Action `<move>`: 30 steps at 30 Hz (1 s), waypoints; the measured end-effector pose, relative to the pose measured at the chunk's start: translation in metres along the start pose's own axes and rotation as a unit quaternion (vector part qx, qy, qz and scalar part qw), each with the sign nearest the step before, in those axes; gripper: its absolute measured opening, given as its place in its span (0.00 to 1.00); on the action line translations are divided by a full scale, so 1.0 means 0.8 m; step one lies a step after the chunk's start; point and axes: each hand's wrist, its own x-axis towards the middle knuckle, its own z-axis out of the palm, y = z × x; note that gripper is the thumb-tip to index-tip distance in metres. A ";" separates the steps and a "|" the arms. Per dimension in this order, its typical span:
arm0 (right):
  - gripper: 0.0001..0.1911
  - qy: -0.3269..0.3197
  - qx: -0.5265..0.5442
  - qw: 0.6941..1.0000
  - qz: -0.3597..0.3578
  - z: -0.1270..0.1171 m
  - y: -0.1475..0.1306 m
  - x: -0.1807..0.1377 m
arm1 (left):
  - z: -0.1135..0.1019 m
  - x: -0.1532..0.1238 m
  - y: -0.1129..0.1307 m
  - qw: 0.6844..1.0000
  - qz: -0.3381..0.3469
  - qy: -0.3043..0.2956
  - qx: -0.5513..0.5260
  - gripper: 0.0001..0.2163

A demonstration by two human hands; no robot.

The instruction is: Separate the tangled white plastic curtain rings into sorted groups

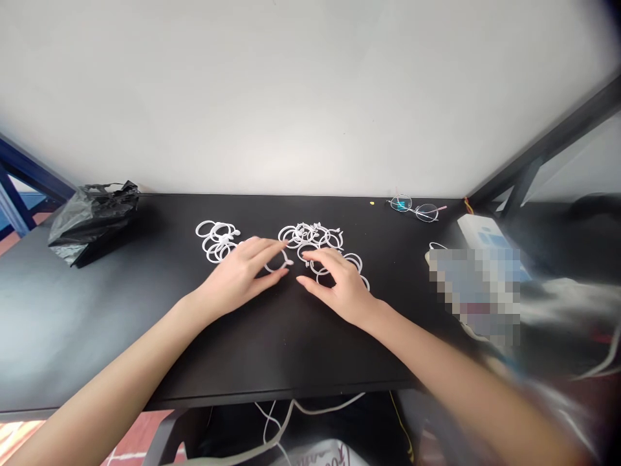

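White rings with small knobbed ends, resembling plastic curtain rings, lie in two groups on a black table (233, 349). The left group (224, 240) is partly covered by my left hand (245, 268), whose thumb and fingers are apart. A single ring (290, 263) shows in the gap between that thumb and fingers; no grip on it is visible. My right hand (344, 285) is over the near part of the right group (305, 232), thumb and fingers spread, and hides some rings. Both hands face each other with a narrow gap between them.
A crumpled black plastic bag (97, 220) sits at the far left. Eyeglasses (417, 210) lie at the back right, near a white box (478, 226) and a pixelated item (466, 291). A white wall (310, 97) rises behind; cables (291, 414) hang below the front edge.
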 end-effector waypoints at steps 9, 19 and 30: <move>0.05 -0.074 -0.097 0.992 0.039 -0.007 0.011 0.002 | 0.005 -0.007 -0.037 0.988 -0.067 -0.040 0.134 0.18; 0.08 -0.092 -0.051 0.994 0.041 -0.002 0.008 0.001 | 0.010 -0.009 -0.039 0.988 -0.076 -0.058 0.119 0.15; 0.11 0.042 0.007 0.999 -0.024 0.002 0.004 0.002 | 0.005 -0.003 -0.018 0.996 -0.023 -0.010 0.082 0.13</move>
